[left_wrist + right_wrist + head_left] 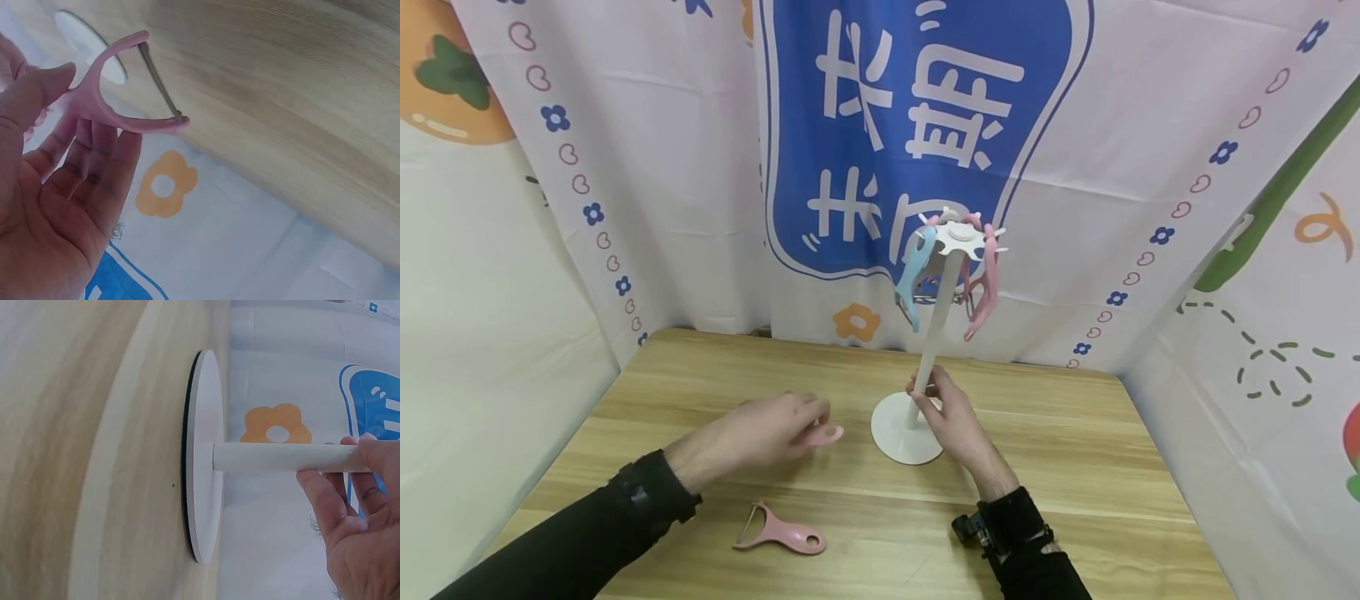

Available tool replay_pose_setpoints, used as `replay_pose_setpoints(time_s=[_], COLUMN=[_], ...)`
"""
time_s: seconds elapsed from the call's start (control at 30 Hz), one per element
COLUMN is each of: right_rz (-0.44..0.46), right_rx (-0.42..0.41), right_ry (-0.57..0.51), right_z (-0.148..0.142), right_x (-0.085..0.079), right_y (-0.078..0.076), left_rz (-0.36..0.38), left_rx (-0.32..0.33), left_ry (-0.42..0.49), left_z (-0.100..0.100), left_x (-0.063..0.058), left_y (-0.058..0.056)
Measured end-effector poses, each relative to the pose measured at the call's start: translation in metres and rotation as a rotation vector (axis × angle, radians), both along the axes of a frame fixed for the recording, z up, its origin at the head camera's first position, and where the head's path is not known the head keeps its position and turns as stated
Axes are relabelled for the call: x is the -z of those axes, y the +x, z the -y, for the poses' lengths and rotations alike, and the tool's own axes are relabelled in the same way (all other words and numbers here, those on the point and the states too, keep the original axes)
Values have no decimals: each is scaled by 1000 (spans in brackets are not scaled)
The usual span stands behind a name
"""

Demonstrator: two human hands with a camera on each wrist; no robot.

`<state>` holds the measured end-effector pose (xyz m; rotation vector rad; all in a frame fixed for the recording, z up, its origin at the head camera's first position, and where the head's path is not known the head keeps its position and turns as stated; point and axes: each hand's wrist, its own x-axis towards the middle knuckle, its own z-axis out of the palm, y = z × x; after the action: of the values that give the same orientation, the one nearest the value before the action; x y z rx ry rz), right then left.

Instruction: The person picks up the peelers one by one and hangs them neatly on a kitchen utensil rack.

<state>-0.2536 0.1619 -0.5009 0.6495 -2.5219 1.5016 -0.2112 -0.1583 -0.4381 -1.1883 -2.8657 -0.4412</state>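
My left hand (pixel 767 429) pinches a pink Y-shaped peeler (pixel 92 103) between thumb and fingers, left of the stand and above the table. In the left wrist view its metal blade spans the two arms of the fork. The fingers of my right hand (pixel 957 421) hold the white pole (pixel 269 457) of an upright stand, low down near its round base (pixel 891 429). From the notched top (pixel 958 237) hang a light blue peeler (pixel 913 271) and pink ones (pixel 990 279), partly hidden behind the pole. A second loose pink peeler (pixel 788 535) lies flat on the table.
The wooden table (pixel 1037 483) runs back to a printed cloth curtain (pixel 685 208), which stands close behind the peeler stand. More cloth walls close off the left and right sides. A dark camera strap (pixel 1015 521) circles the right wrist.
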Motion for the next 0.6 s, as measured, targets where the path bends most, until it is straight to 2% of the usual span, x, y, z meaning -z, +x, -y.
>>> replay_pose_setpoints(time_s=[0.4,0.6], right_rz=[43,33], right_rx=[36,39], right_ry=[-100,-114], right_z=[1,1], right_x=[-4,-4], right_y=[2,1], left_rz=[-12,24], left_rx=[-28,-33], left_ry=[131,218], left_z=[-9,-15], left_x=[-9,-16], left_y=[-6,-10])
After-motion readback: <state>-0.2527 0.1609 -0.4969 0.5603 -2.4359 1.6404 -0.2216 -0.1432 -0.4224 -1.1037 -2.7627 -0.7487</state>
